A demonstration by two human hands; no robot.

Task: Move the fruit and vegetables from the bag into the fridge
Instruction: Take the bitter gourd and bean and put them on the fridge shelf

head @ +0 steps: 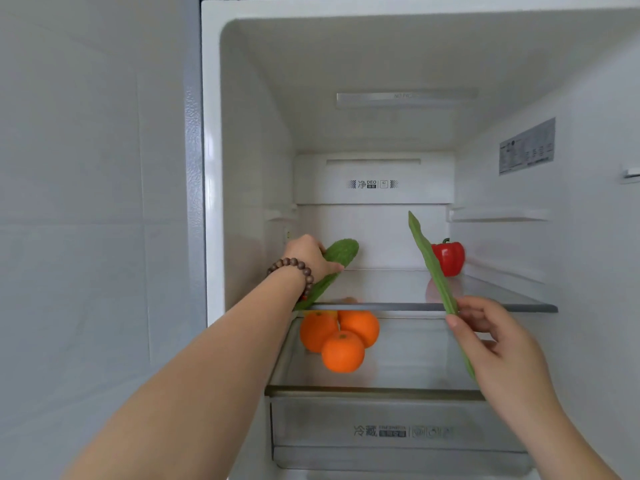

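Note:
The fridge stands open in front of me. My left hand (309,255) grips a bumpy green gourd (341,250) over the left end of the upper glass shelf (502,306); the gourd's lower end pokes out past the shelf's front edge. My right hand (498,344) holds a long thin green vegetable (429,261) by its lower part, its tip pointing up and back above the same shelf. A red bell pepper (450,258) sits at the back right of that shelf. Three oranges (341,339) lie on the lower shelf. The bag is out of view.
A clear drawer (391,427) with printed labels sits below the lower shelf. The fridge's left wall (252,188) is close to my left wrist, which wears a bead bracelet (298,270). A grey tiled wall (97,202) fills the left side.

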